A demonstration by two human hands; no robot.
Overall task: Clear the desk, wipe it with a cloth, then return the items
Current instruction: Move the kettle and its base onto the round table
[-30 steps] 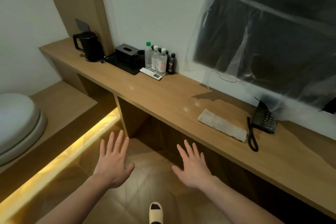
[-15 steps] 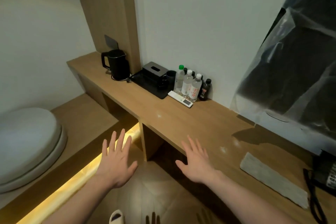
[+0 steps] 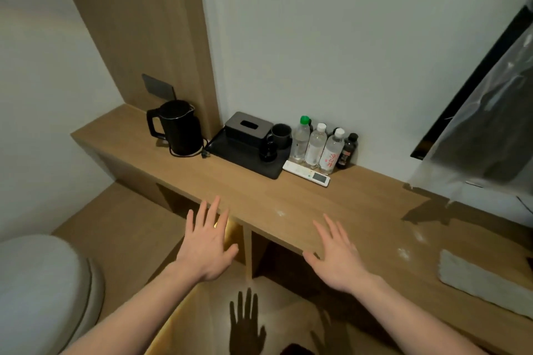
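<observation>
The wooden desk carries a black kettle, a black tray, four bottles, a white remote and a folded grey cloth.

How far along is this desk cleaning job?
Nothing looks done yet. The kettle, tray, bottles and remote all sit on the desk, and the cloth lies untouched. Both the left hand and right hand hover open and empty. Clearing, wiping and returning are all left.

Grey cloth and plastic-draped screen cut off at right edge.
</observation>
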